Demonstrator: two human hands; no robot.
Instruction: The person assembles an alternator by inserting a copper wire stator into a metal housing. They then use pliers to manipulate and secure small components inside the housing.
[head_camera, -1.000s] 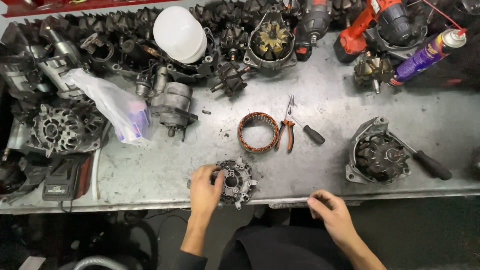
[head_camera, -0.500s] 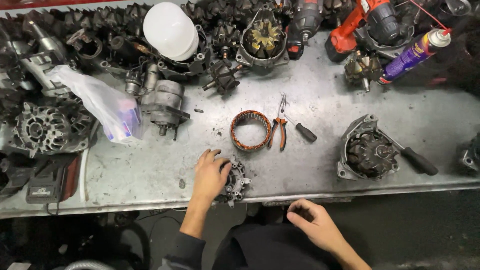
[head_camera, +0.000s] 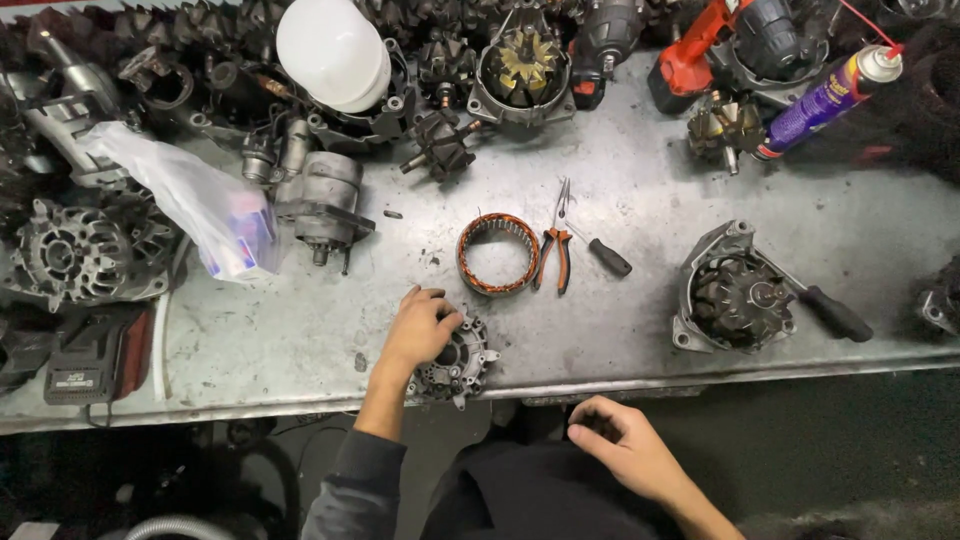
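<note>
Left hand (head_camera: 420, 330): fingers spread and curled over small grey alternator end housing (head_camera: 458, 362) at near edge of metal workbench (head_camera: 640, 330), right of its middle; right hand (head_camera: 625, 452): loosely curled, apparently empty, below that edge. Beyond, mid-bench: copper stator ring (head_camera: 498, 254), orange pliers (head_camera: 553, 255), black-handled screwdriver (head_camera: 600, 250); toward right edge, larger housing (head_camera: 735, 295). Judged status: alternator already stripped into parts, end housing alone in hand, reassembly or further work not begun.

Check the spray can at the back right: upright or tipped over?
Tipped over. The purple spray can lies slanted on the metal bench, its white cap toward the far right corner.
</note>
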